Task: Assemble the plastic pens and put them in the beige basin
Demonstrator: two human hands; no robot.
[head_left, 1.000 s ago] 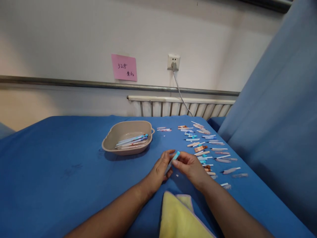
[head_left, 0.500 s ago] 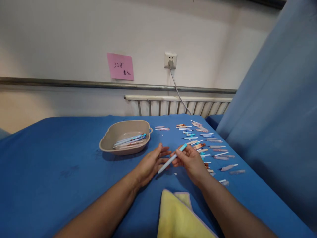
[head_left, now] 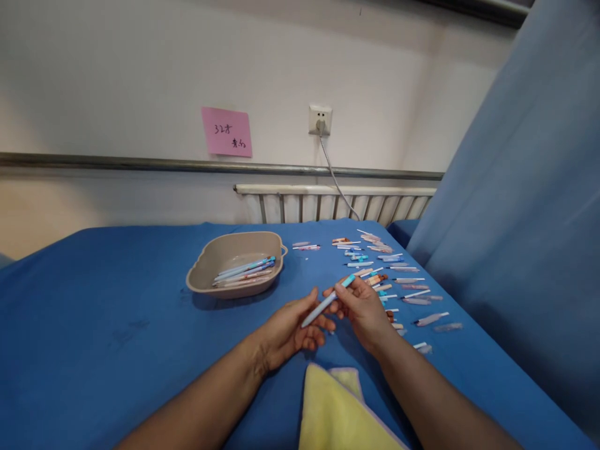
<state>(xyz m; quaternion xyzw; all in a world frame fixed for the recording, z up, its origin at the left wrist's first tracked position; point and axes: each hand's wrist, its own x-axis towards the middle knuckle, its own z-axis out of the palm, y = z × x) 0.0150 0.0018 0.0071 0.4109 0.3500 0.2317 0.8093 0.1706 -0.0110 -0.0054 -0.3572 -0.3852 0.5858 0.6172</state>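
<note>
My right hand (head_left: 363, 312) pinches a light blue pen (head_left: 325, 302) near its teal top end, and the pen slants down to the left. My left hand (head_left: 293, 325) lies under the pen's lower end with fingers curled, touching its tip. Both hands hover over the blue sheet (head_left: 117, 325) near the front middle. To the right lie several loose pen parts (head_left: 394, 281): barrels, caps and thin refills in rows.
A beige tray (head_left: 234, 284) holding several assembled pens stands left of my hands. A yellow cloth (head_left: 337, 412) lies at the front edge. A blue curtain (head_left: 525, 187) hangs on the right. Behind are a wall socket (head_left: 320, 119), a pink note (head_left: 226, 131) and a radiator (head_left: 328, 203).
The pen went from short and held between both hands to full length in my right hand. My left hand opened flat, then curled back under the pen's tip.
</note>
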